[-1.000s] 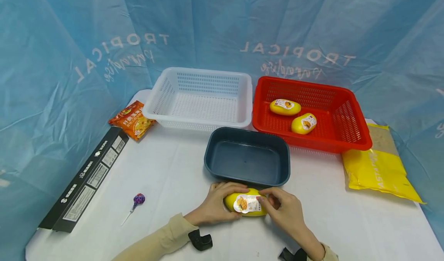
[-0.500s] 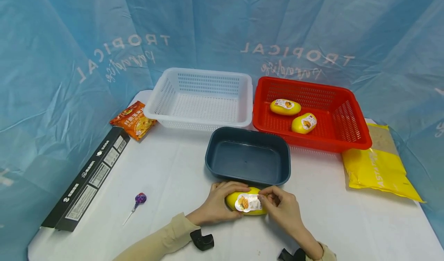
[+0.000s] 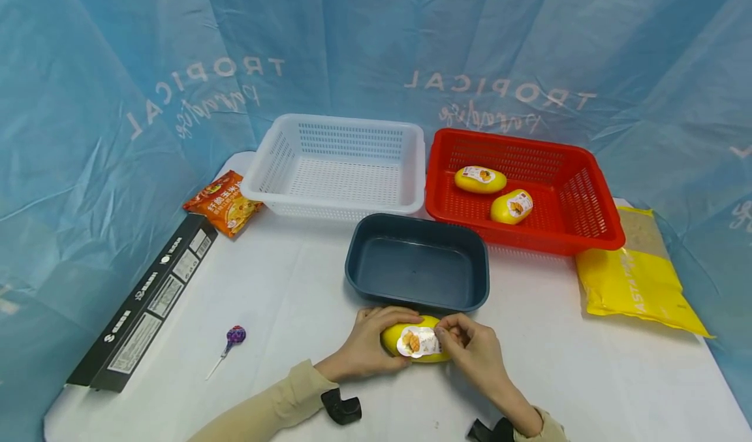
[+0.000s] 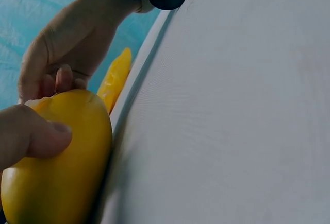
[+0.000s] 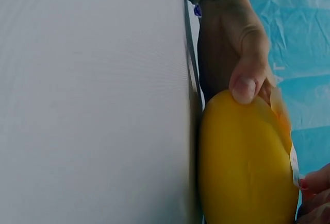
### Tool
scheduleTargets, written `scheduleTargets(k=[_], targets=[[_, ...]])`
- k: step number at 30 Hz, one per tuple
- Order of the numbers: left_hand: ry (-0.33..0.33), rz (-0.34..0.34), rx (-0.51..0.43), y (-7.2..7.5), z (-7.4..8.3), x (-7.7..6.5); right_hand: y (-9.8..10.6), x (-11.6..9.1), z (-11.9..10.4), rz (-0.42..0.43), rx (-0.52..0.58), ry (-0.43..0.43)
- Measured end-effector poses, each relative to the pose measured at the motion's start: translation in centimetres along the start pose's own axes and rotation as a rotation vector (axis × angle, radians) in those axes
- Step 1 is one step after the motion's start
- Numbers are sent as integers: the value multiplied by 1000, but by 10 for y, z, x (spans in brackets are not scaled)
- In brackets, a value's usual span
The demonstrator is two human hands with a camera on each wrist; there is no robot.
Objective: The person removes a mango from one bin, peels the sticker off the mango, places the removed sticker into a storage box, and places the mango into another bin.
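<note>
A yellow mango [image 3: 390, 343] lies on its side on the white table, just in front of the dark blue tub. My left hand [image 3: 365, 345] grips its left end, fingers over the far side and thumb [image 4: 49, 137] along the near side. A white sticker [image 3: 418, 342] with a fruit picture faces up on the mango. At the sticker's right end, my right hand [image 3: 474, 357] pinches its edge between thumb and bent forefinger. In the right wrist view, the sticker's far end [image 5: 277, 103] stands up from the skin beside the left hand.
Behind the dark tub [image 3: 417, 279] stand a white basket [image 3: 335, 204] and a red basket [image 3: 564, 230] with two mangoes [image 3: 480, 179]. A yellow bag [image 3: 637, 285] lies right; a lollipop [image 3: 235, 335], long black box [image 3: 143, 305] and orange snack bag [image 3: 226, 204] lie left.
My right fingertips have drawn slightly closer together over the sticker's right end and now cover its small red mark. The left hand and the mango stay nearly still.
</note>
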State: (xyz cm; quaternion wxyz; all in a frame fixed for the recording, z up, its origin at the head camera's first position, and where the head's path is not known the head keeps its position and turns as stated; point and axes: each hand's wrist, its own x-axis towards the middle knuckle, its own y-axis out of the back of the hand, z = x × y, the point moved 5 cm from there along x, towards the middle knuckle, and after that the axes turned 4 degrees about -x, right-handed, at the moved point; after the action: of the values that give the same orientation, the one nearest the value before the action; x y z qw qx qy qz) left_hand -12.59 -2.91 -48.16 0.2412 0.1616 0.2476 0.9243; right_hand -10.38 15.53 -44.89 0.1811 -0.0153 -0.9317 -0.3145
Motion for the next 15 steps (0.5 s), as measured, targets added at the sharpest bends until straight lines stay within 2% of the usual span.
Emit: scheduleTargets(k=[5,15], targets=[[2,19,-8,1,2,0,0,-2,-4,21,9,63],[19,17,7,1,2,1,-3,-6,-6,46,43,131]])
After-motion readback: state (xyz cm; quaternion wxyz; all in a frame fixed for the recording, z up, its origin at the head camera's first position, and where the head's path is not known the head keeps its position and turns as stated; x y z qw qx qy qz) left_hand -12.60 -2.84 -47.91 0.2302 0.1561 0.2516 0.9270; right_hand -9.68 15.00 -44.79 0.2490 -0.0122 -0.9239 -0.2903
